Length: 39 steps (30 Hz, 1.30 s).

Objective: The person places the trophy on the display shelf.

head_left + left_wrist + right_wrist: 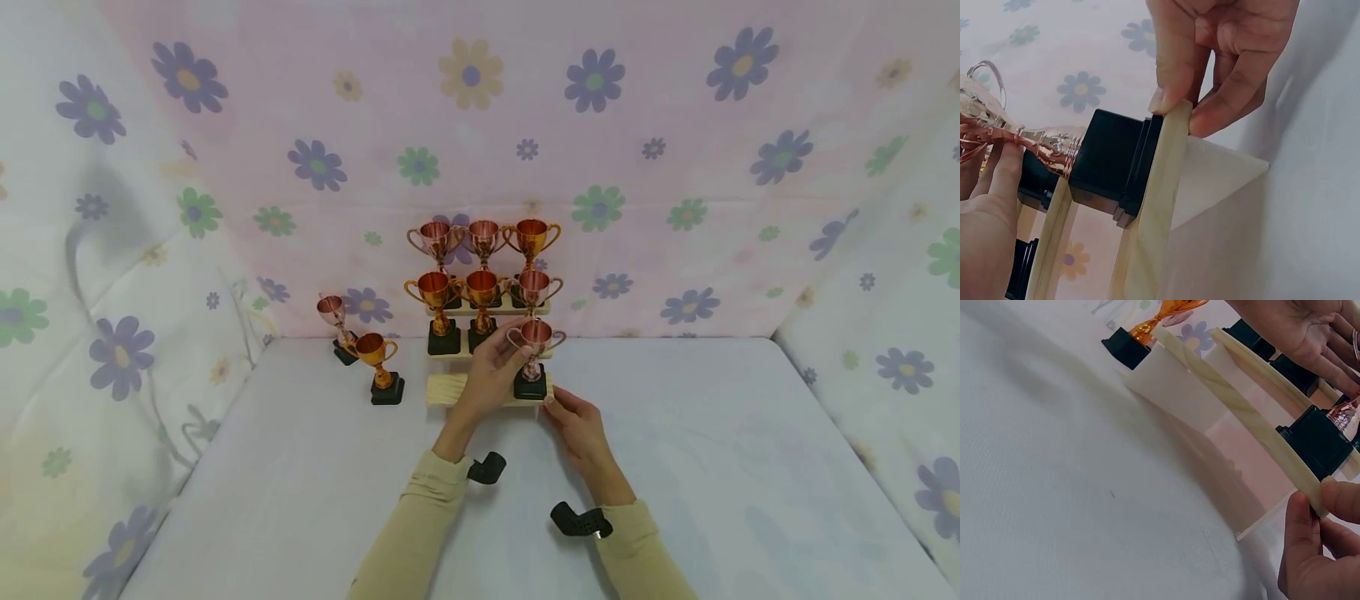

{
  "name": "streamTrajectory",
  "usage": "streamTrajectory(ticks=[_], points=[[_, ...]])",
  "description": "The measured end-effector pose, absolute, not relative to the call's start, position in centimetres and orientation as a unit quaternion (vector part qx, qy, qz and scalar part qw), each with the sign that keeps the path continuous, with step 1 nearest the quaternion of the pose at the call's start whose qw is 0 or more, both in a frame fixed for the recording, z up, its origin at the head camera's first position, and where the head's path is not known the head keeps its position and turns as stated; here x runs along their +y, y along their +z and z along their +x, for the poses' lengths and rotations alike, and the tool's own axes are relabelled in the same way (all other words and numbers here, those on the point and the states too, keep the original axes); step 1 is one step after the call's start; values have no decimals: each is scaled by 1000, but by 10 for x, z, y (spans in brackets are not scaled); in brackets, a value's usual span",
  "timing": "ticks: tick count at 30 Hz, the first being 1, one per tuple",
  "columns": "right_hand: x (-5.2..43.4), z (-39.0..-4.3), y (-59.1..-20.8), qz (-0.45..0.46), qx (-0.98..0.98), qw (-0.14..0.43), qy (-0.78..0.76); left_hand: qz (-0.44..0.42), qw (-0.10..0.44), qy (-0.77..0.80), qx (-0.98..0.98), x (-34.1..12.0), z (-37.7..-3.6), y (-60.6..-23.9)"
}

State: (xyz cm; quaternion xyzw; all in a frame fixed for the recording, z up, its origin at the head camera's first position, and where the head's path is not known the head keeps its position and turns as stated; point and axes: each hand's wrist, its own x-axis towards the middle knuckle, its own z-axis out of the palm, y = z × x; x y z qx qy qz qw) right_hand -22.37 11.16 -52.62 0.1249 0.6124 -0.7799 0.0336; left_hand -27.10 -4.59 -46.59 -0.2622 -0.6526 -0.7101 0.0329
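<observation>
**Both hands at the lowest step of the trophy stand**

The left hand (491, 367) reaches in with its fingers (1004, 181) curled loosely about the stem of a rose-coloured trophy (534, 354); the left wrist view shows the fingertips lying on the stem just below the cup, a light grip, not a tight one. The trophy stands upright with its black base (1110, 159) on the bottom step (450, 389) of the wooden tiered stand (1235, 403), at its right end.

The right hand (581, 429) is at that same end of the step. Its thumb and fingers (1172, 69) pinch the step's front edge just beside the black base, nearly pressed together with the thin wood between them.

The stand sits at the back of the white worktop (675, 467). Six more trophies fill its upper two steps. Left of the stand, apart from it, a gold trophy (378, 367) and another rose-coloured one (335, 325) stand on the worktop.
</observation>
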Motion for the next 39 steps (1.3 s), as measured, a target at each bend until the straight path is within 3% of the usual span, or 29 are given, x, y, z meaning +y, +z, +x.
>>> streamTrajectory(ticks=[14, 26, 39], points=[[107, -224, -526, 131, 610, 23, -781, -228, 28, -729, -644, -55, -264, -469], [111, -224, -527, 130, 624, 44, -770, -205, -6, -645, -736, -144, -231, -484], [113, -226, -528, 136, 624, 67, -766, 87, -21, -547, -832, -244, -199, -489]])
